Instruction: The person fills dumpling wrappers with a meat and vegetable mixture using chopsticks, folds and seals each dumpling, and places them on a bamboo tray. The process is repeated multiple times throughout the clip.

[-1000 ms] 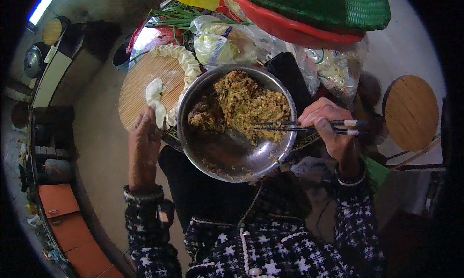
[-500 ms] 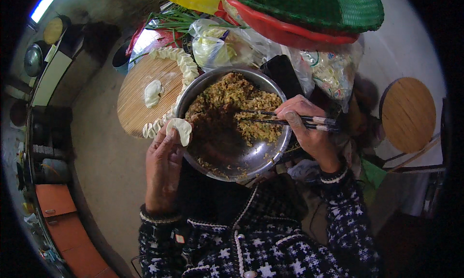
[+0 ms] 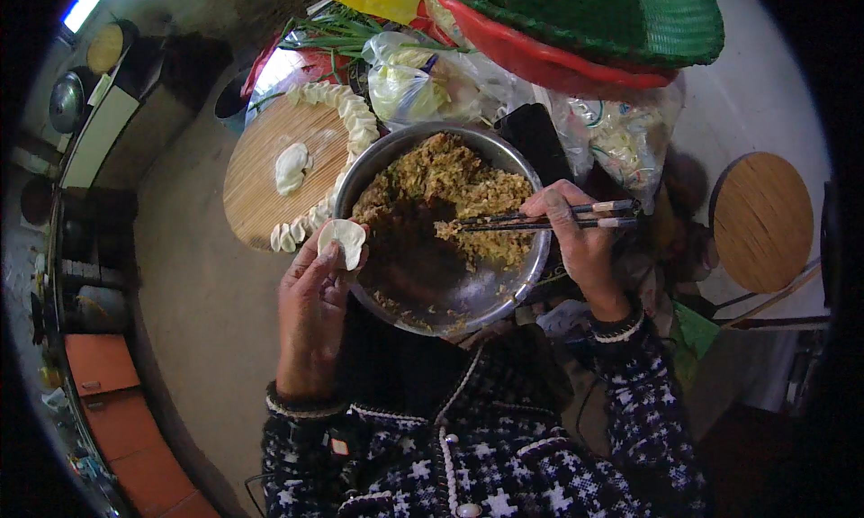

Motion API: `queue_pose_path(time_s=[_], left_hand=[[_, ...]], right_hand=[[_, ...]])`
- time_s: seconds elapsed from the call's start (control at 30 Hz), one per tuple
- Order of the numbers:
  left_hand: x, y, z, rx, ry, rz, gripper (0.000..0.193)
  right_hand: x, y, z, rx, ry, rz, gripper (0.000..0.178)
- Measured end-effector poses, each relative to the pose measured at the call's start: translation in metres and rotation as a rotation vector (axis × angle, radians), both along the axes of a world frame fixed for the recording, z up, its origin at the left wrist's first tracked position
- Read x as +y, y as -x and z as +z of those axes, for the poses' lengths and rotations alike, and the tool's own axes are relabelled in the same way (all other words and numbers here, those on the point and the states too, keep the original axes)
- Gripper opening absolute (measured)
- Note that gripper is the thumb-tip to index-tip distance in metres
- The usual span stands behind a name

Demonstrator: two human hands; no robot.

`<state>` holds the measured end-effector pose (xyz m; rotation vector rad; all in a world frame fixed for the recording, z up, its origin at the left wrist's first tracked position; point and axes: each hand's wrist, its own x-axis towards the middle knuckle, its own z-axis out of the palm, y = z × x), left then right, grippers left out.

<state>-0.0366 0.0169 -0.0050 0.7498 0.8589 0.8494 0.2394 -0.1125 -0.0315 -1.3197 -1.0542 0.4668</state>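
Between finger and thumb, my left hand (image 3: 315, 279) holds a round white dumpling wrapper (image 3: 343, 242) at the near left rim of a steel bowl (image 3: 525, 288). Chopped filling (image 3: 423, 176) lies mostly along the bowl's far and right sides, with bare metal showing at the near side. My right hand (image 3: 576, 230) is closed around a pair of dark chopsticks (image 3: 513, 222), whose tips reach a clump of filling near the middle. Left of the bowl, a round wooden board (image 3: 256, 189) carries a row of folded dumplings (image 3: 351, 113) around its edge and some flat wrappers (image 3: 292, 168).
Behind the bowl are a clear bag with a pale green vegetable (image 3: 409, 81), green onions (image 3: 346, 39) and a black phone-like slab (image 3: 533, 140). A green basket (image 3: 612, 18) sits in a red basin (image 3: 549, 57). At right is a round wooden lid or board (image 3: 762, 221).
The chopsticks have shifted slightly, their tips now at a small clump nearer the bowl's middle. My left hand has turned the wrapper flatter, its face more open to view.
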Motion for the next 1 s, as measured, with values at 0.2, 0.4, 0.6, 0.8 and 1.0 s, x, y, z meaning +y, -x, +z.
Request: queue_pose_path(time_s=[0.2,0.4,0.6,0.8,1.0], left_hand=[[-0.010,-0.008,0.006,-0.008,0.050,-0.135,0.043],[-0.024,-0.036,0.003,-0.110,0.155,-0.287,0.047],[-0.029,-0.044,0.013,-0.174,0.209,-0.285,0.052],[-0.025,-0.047,0.007,-0.255,0.276,-0.247,0.052],[-0.018,-0.045,-0.002,-0.340,0.271,-0.242,0.049]], right_hand=[[-0.005,0.000,0.011,0.478,-0.085,-0.005,0.031],[-0.013,0.008,0.022,0.257,-0.210,-0.046,0.027],[-0.037,0.014,0.046,-0.562,-0.283,0.233,0.014],[-0.032,0.025,0.036,-0.795,-0.353,0.360,0.033],[-0.032,0.023,0.036,-0.798,-0.349,0.377,0.033]])
